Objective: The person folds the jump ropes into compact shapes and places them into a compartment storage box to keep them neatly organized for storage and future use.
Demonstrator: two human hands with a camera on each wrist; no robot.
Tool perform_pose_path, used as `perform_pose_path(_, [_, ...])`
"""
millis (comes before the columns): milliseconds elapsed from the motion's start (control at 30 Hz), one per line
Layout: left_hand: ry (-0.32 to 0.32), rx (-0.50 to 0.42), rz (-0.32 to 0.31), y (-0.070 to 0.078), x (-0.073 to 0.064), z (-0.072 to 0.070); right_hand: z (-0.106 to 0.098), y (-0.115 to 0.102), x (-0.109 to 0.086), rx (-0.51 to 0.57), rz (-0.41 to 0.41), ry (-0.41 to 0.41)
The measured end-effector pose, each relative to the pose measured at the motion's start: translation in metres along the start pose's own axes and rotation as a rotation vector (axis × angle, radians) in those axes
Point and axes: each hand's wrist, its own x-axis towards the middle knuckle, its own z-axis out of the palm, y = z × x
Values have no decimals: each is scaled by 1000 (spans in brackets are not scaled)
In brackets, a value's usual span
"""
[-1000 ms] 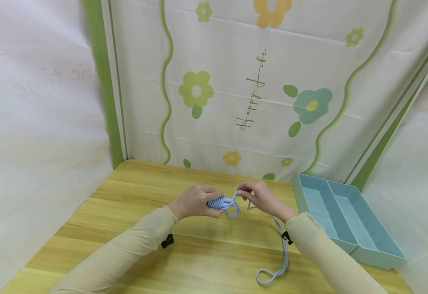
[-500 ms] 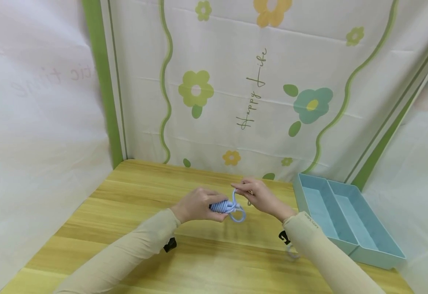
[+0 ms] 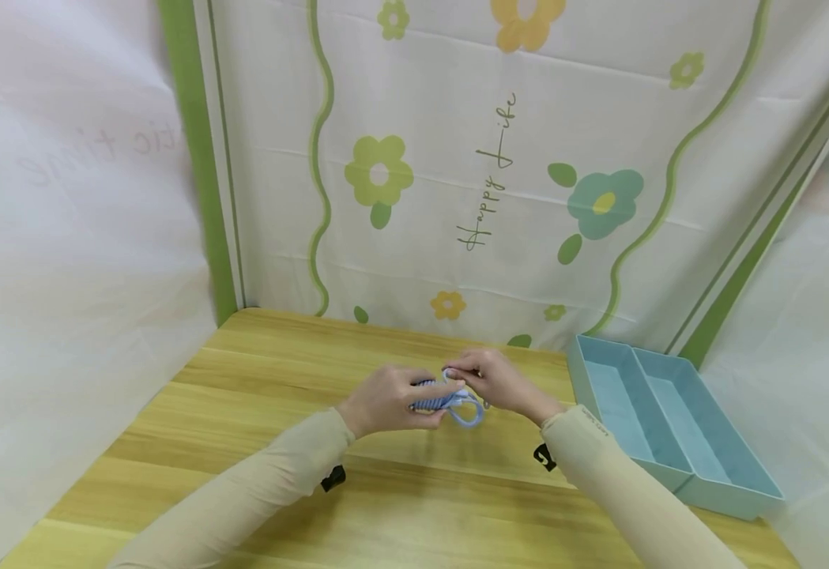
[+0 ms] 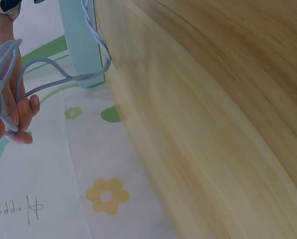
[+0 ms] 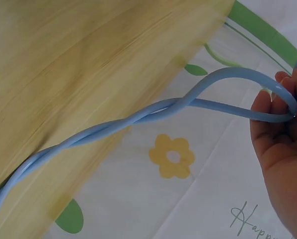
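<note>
My left hand grips a bundle of light blue cord, wound in tight turns, above the table. A loop of the same cord sticks out of the bundle's right end. Close beside that end, my right hand pinches a strand between thumb and fingers. In the right wrist view, the doubled cord runs from the right hand as a twisted length out past the lower left. The left wrist view shows the hanging cord too, with the bundle cut off at its left edge.
A pale blue tray with two long compartments stands at the table's right side. The wooden table ends at a white curtain printed with flowers, and further white cloth hangs at both sides.
My right hand has moved left with the strand, up to the bundle. The left hand has shifted slightly right. The cord's tail no longer shows near the right forearm in the head view.
</note>
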Motion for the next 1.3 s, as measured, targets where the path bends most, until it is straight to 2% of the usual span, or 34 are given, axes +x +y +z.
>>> perform_pose_path(233, [-7,12,-7,1,0,1,-2,0,-2,16,-20,-14])
perform_pose_path(333, [19,-3,-34,0,0,-2,-3,3,-4,31,-3,-8])
perform_pose_path(433, [69,-51,-95,-3,1,-5,-3,6,-10,43,33,17])
perform_pose_path(633, [156,-229,-279,-7,0,-6,5,6,-20,60,94,56])
perform_pose_path(767, [201,-294,-406,-7,0,-3,16,2,-23,61,97,58])
perform_pose_path(867, [241,-309,-488,-8,0,-1,24,-5,-21,44,58,81])
perform_pose_path(1000, [287,-290,-541,-9,2,1,33,-16,-15,38,6,76])
perform_pose_path(1067, [302,-272,-554,-9,4,1,36,-20,-13,37,5,52])
perform_pose_path(1300, [263,-228,-582,-10,5,4,36,-30,-13,51,60,18])
